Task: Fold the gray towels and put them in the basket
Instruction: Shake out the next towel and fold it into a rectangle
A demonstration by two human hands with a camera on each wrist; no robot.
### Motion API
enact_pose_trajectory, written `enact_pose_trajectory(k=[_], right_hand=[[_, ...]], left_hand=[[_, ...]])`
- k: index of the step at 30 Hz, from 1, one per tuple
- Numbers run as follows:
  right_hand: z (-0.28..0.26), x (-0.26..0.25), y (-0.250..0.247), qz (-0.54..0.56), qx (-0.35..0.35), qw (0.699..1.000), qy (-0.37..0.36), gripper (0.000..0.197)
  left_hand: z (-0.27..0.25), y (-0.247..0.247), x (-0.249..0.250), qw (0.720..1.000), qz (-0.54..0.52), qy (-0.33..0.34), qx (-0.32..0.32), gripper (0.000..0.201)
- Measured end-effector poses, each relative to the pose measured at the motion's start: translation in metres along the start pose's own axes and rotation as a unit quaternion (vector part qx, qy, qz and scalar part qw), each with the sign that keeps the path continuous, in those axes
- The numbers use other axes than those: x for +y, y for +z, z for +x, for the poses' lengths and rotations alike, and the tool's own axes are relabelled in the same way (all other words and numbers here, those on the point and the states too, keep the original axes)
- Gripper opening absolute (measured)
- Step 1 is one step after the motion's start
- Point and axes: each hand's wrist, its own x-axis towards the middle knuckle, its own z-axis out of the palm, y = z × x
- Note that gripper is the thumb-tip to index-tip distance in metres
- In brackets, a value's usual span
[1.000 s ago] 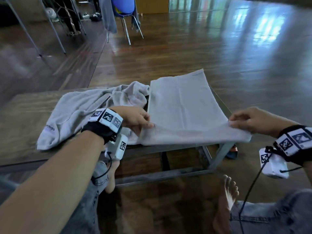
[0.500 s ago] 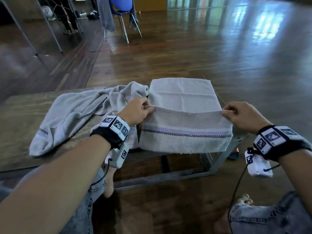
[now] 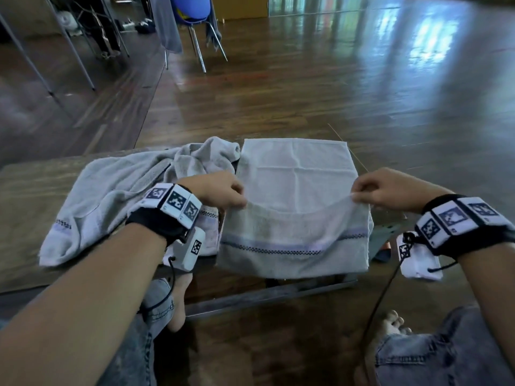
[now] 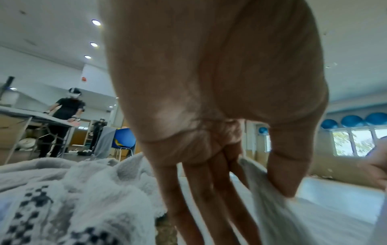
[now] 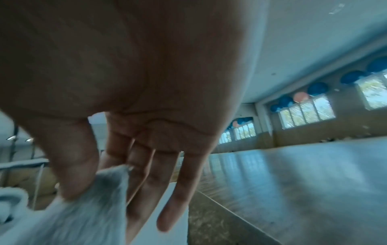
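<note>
A gray towel (image 3: 296, 174) with a checkered stripe lies half on the wooden table (image 3: 25, 188), its near end hanging over the front edge. My left hand (image 3: 223, 190) pinches one corner of the raised fold and my right hand (image 3: 387, 188) pinches the other. Between them the lifted edge sags. In the left wrist view the thumb (image 4: 291, 165) presses the cloth (image 4: 270, 207) against the fingers. The right wrist view shows the thumb (image 5: 73, 165) clamping a towel corner (image 5: 100, 199). A second gray towel (image 3: 117, 190) lies crumpled to the left. No basket is in view.
The table's metal frame (image 3: 267, 293) runs under the front edge above my bare feet (image 3: 390, 327). A blue chair (image 3: 192, 12) with cloth draped on it stands on the wooden floor beyond. Another person (image 4: 64, 119) stands at a far table.
Both hands have carried the towel's near edge up and away from me, over the flat part. The striped end now hangs down in front.
</note>
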Motion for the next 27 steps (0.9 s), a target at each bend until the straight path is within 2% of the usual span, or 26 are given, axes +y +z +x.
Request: enact_pose_trajectory(k=[2, 4, 6, 8, 10, 13, 15, 17, 18, 20, 22, 25, 27], right_hand=[[-0.002, 0.005, -0.004, 0.036, 0.128, 0.991, 0.021, 0.011], [0.002, 0.010, -0.002, 0.051, 0.237, 0.969, 0.046, 0.012], [0.008, 0.012, 0.005, 0.051, 0.265, 0.961, 0.059, 0.011], [0.013, 0.014, 0.014, 0.027, 0.210, 0.976, 0.048, 0.012], [0.014, 0.015, 0.022, -0.002, 0.109, 0.993, 0.037, 0.013], [0.015, 0.017, 0.020, -0.051, -0.014, 0.997, 0.052, 0.013], [0.014, 0.018, 0.009, -0.062, -0.059, 0.994, 0.066, 0.011], [0.012, 0.019, -0.002, -0.026, -0.087, 0.994, 0.057, 0.016], [0.011, 0.019, -0.007, -0.001, -0.085, 0.995, 0.054, 0.017], [0.011, 0.020, -0.012, 0.040, -0.035, 0.997, 0.047, 0.015], [0.016, 0.022, -0.013, 0.049, 0.065, 0.996, 0.041, 0.013], [0.034, 0.024, -0.005, 0.034, 0.243, 0.968, 0.048, 0.012], [0.045, 0.025, 0.005, 0.028, 0.268, 0.962, 0.053, 0.011]], left_hand=[[0.004, 0.000, -0.001, 0.993, -0.039, 0.003, 0.111, 0.022], [0.011, 0.005, 0.000, 0.967, -0.083, 0.013, 0.240, 0.021], [0.018, 0.010, 0.000, 0.951, -0.103, 0.017, 0.291, 0.019], [0.023, 0.017, -0.002, 0.967, -0.070, 0.014, 0.245, 0.020], [0.026, 0.024, -0.005, 0.987, -0.011, 0.004, 0.161, 0.024], [0.026, 0.022, -0.004, 0.995, 0.054, -0.015, 0.086, 0.025], [0.024, 0.013, -0.002, 0.998, 0.061, -0.027, 0.024, 0.023], [0.019, 0.002, -0.001, 0.998, 0.023, -0.033, -0.047, 0.018], [0.018, -0.003, -0.002, 0.998, -0.004, -0.032, -0.061, 0.018], [0.017, -0.011, -0.005, 0.999, -0.031, -0.022, -0.016, 0.021], [0.022, -0.014, -0.008, 0.995, -0.030, -0.023, 0.088, 0.023], [0.036, -0.006, -0.008, 0.966, -0.024, -0.012, 0.257, 0.022], [0.047, 0.001, -0.009, 0.958, -0.033, -0.002, 0.284, 0.018]])
